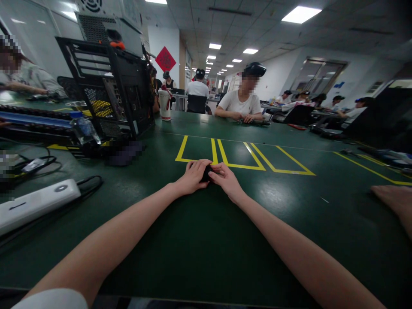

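A small black object (206, 173) rests at the middle of the green table, mostly covered by my fingers, so its kind does not show. My left hand (193, 177) is wrapped over it from the left, fingers on top and thumb low at the near side. From the right, my right hand (225, 179) touches it with bent fingers and thumb at its edge. Just beyond my hands, yellow tape outlines (241, 166) mark the green tabletop (199, 240).
At the left stand an open black computer case (125, 90), a clear bottle with a blue cap (84, 128) and a white power strip (38, 204) with cables. A white cup (165, 103) stands farther back. Across the table sits a person (243, 101); another person's arm (394, 204) lies at right.
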`<state>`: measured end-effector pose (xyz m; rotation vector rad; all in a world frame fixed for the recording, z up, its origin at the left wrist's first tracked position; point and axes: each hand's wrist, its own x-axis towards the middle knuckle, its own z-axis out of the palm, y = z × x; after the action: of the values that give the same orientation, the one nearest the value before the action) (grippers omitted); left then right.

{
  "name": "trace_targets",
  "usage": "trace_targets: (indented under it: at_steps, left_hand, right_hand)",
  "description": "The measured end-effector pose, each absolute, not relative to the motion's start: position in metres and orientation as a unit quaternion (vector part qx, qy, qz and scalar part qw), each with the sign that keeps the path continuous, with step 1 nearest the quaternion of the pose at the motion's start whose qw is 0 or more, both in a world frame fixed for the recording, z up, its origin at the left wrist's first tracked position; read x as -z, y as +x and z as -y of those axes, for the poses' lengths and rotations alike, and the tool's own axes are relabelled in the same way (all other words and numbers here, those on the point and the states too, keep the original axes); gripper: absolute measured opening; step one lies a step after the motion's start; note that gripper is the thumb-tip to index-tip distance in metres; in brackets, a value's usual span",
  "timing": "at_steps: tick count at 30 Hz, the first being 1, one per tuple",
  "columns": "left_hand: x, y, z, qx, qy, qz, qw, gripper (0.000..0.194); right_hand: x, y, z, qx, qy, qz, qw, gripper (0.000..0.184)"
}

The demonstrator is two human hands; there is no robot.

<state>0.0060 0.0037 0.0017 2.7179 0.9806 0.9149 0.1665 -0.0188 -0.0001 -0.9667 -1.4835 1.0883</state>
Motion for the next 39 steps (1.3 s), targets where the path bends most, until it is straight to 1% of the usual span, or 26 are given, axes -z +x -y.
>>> trace_targets:
  at_steps: [4, 6, 10, 14, 20, 25, 29, 32, 34, 37, 39]
  left_hand:
    - [-0.0021, 0.0059, -0.0034, -0.296, 0.896, -0.326, 0.059, 0.063]
    - [-0.0023, 0.0052, -0.0032, -0.295, 0.897, -0.324, 0.061, 0.063]
    - [-0.0024, 0.0041, -0.0030, -0.296, 0.898, -0.320, 0.054, 0.062]
    - [-0.0023, 0.0048, -0.0030, -0.296, 0.897, -0.324, 0.054, 0.060]
    - [-0.0027, 0.0053, -0.0031, -0.296, 0.897, -0.324, 0.054, 0.059]
    - [-0.0023, 0.0049, -0.0036, -0.301, 0.898, -0.318, 0.053, 0.059]
    - [-0.0010, 0.0053, -0.0043, -0.303, 0.896, -0.321, 0.042, 0.060]
    - [-0.0003, 0.0053, -0.0047, -0.305, 0.897, -0.319, 0.037, 0.060]
    - [-0.0003, 0.0049, -0.0050, -0.303, 0.898, -0.316, 0.038, 0.060]
    - [-0.0004, 0.0044, -0.0052, -0.304, 0.898, -0.316, 0.038, 0.061]
    - [-0.0007, 0.0043, -0.0051, -0.305, 0.897, -0.317, 0.036, 0.060]
  right_hand:
    - [0.0010, 0.1673, 0.0156, -0.469, -0.417, 0.609, 0.485, 0.034]
    - [0.0008, 0.1678, 0.0156, -0.473, -0.404, 0.620, 0.478, 0.032]
    - [-0.0012, 0.1684, 0.0181, -0.478, -0.367, 0.626, 0.495, 0.030]
    - [-0.0024, 0.1675, 0.0185, -0.472, -0.399, 0.608, 0.497, 0.025]
    - [-0.0016, 0.1674, 0.0173, -0.474, -0.400, 0.615, 0.486, 0.030]
    - [-0.0025, 0.1695, 0.0180, -0.456, -0.365, 0.637, 0.502, 0.025]
    - [-0.0009, 0.1696, 0.0153, -0.446, -0.379, 0.635, 0.504, 0.020]
    - [0.0016, 0.1692, 0.0118, -0.430, -0.394, 0.633, 0.508, 0.025]
    - [0.0026, 0.1691, 0.0105, -0.429, -0.405, 0.638, 0.495, 0.029]
    - [0.0022, 0.1693, 0.0112, -0.428, -0.404, 0.655, 0.473, 0.027]
    - [0.0011, 0.1696, 0.0131, -0.424, -0.389, 0.663, 0.479, 0.025]
